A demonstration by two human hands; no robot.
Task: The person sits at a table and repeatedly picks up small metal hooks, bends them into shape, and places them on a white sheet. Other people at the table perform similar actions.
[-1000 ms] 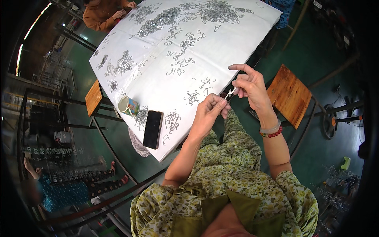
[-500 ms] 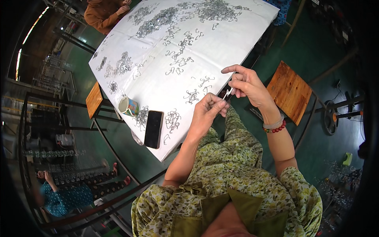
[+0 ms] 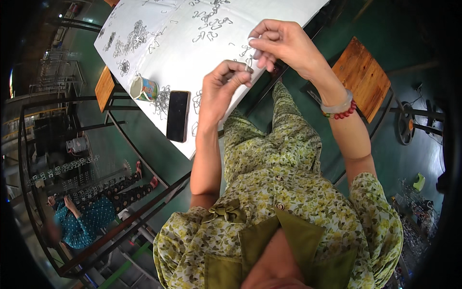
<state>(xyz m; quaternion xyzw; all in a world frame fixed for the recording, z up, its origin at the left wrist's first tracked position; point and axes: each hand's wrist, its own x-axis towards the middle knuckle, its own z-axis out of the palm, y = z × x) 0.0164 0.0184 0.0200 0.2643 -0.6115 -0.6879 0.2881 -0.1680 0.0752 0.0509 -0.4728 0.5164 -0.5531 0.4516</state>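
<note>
My left hand (image 3: 224,89) is closed over the near edge of the white-covered table (image 3: 185,67), its thumb and fingertips pinching a small silvery bent-wire hook (image 3: 249,62). Just beyond it to the right is my right hand (image 3: 284,45), its thumb and forefinger together and the other fingers curled near the top of the hook. What lies between those right fingertips is too small to make out. Loose wire hooks (image 3: 211,21) are scattered on the table past my hands. A black phone (image 3: 178,115) and a colourful paper cup (image 3: 144,88) stand left of my left hand, beside more hooks (image 3: 162,103).
A wooden stool (image 3: 361,72) is on the right, another wooden seat (image 3: 104,89) beyond the table's left edge. Dark metal rails (image 3: 120,229) run at lower left. A person in a teal dotted top (image 3: 82,219) works there with wire pieces. A wheeled stand (image 3: 406,126) is at far right.
Both hands have moved up and left in view, over the table edge. My right forefinger, stretched out before, is now bent in toward the thumb. The view has shifted, so the table sits higher.
</note>
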